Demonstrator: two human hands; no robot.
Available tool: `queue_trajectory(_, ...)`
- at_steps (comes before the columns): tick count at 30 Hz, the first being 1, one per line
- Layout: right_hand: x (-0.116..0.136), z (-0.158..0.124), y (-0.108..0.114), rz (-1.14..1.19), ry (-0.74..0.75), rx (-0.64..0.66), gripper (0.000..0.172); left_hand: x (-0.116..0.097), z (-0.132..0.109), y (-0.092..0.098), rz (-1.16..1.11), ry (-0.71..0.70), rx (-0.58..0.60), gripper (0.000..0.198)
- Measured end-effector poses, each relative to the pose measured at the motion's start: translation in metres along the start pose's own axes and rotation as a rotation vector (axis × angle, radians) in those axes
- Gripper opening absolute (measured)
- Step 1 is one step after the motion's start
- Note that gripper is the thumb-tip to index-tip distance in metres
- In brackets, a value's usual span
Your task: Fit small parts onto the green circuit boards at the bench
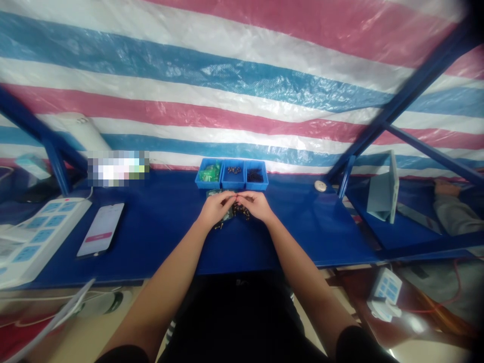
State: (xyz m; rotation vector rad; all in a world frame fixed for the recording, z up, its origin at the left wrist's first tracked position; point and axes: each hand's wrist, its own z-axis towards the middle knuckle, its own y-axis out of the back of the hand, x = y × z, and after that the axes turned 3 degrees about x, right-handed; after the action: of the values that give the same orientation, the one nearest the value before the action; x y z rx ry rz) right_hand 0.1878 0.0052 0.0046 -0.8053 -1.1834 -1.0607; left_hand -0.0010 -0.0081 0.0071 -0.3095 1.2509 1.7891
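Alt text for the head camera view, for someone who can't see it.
A person's left hand and right hand are close together over small parts on a blue table, before three blue bins; a phone lies left.

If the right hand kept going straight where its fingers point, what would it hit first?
Most likely the left hand: the right hand points towards it, very close, though whether they touch is too small to tell.
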Motion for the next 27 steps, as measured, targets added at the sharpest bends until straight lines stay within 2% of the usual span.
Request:
queue_trajectory(5,-0.002,-0.0006,-0.002,0.001,0.016,-0.009,0.041,0.002,0.0008,0.0,0.025,0.038,0.032,0.027)
queue_trajectory(8,-0.0032,-0.0004,-0.0025,-0.02,0.025,-0.026,0.037,0.0001,0.0009,0.0014,0.039,0.057,0.045,0.027)
queue_trajectory(14,0.0011,0.0003,-0.0014,0.034,0.008,-0.05,0.037,-0.0043,-0.0003,0.0018,0.007,0.065,0.011,0.032)
queue_trajectory(20,0.0014,-0.0007,-0.0019,0.024,-0.004,-0.027,0.038,0.0003,0.0004,-0.0004,0.013,0.04,0.002,0.028)
queue_trajectory(27,-0.0046,-0.0009,-0.003,-0.094,0.052,-0.037,0.035,0.0052,0.0015,-0.0016,0.05,0.061,0.038,0.027)
